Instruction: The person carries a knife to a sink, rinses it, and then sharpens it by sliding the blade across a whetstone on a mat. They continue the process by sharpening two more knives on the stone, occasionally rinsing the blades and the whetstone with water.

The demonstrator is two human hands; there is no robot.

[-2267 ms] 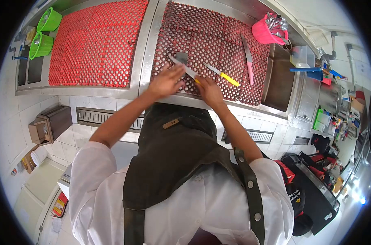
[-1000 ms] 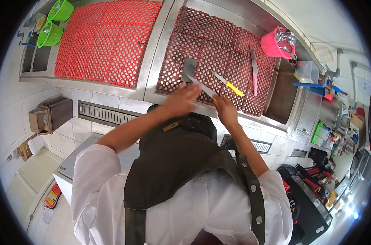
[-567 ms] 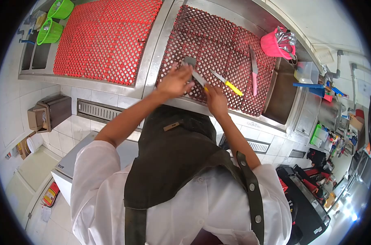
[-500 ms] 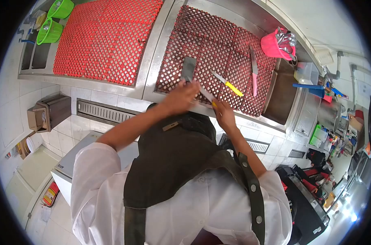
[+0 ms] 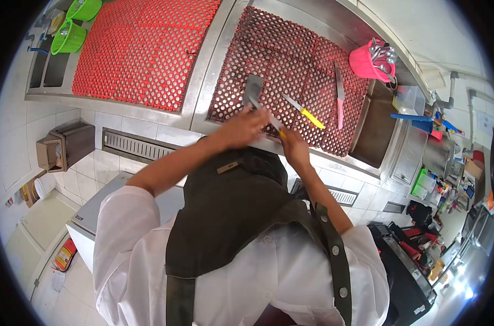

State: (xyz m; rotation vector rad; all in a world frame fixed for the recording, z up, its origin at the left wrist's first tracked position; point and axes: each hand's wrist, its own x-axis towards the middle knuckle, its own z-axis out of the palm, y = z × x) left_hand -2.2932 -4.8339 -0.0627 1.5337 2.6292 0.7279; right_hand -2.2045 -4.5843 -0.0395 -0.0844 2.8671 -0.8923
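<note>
While right hand (image 5: pixel 294 148) clamps knife (image 5: pixel 264 113) handle, left hand (image 5: pixel 244 128) spread flat on blade, stone (image 5: pixel 252 88) at mat (image 5: pixel 290 60) front edge could skid; slip cuts left hand.

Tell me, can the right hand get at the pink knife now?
Probably not at once: the right hand grips another knife. The pink knife lies uncovered on the mat.

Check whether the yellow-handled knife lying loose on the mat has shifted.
No. The yellow-handled knife keeps the same spot and angle beside the pink-handled knife on the red mat.
</note>
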